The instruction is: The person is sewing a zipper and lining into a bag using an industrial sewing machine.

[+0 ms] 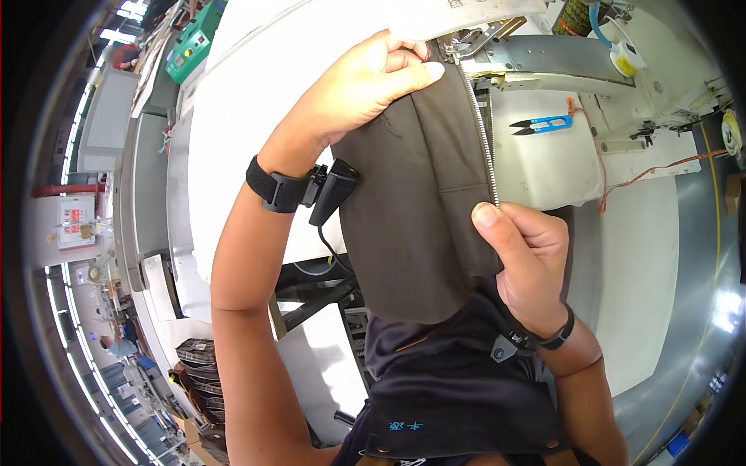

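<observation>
Dark brown cloth (396, 225) stretches from the sewing machine's presser foot (457, 56) toward your lap | your left hand (373, 81) curls at its top edge, thumb on fabric; whether it pinches, I cannot tell | your right hand (532, 260) pinches the edge at the metal zipper's (483, 140) near end | blue snips (548, 124) lie right of the zipper

Bright light, washed-out tabletop (241, 101), fisheye-bent edges
</observation>
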The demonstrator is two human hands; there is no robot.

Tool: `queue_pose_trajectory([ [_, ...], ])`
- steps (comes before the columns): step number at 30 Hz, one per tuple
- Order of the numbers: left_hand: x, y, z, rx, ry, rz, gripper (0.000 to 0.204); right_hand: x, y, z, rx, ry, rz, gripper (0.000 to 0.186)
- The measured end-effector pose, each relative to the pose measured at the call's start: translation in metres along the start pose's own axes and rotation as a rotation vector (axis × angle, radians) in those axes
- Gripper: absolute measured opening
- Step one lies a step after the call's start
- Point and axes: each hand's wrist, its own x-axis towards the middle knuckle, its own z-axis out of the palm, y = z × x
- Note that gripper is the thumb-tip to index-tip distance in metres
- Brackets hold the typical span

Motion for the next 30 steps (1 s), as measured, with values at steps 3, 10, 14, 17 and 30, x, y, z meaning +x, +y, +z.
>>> queue_pose_trajectory([
  [3,-0.003,0.004,-0.001,0.022,-0.001,-0.096,0.032,0.001,-0.003,0.002,-0.006,-0.022,-0.004,0.035],
  [10,-0.005,0.015,-0.002,0.193,0.004,-0.012,0.052,0.001,-0.017,0.01,0.018,-0.015,-0.01,0.034],
  [14,-0.001,0.012,-0.005,0.15,0.003,0.004,0.052,0.004,-0.02,0.012,-0.003,-0.004,-0.025,0.037],
  [17,-0.001,0.01,-0.006,0.147,-0.006,0.008,0.051,0.004,-0.02,0.012,-0.001,-0.003,-0.03,0.037],
  [30,-0.001,0.01,0.001,0.219,0.032,0.05,0.059,0.002,-0.006,0.004,0.064,0.019,0.003,0.034],
])
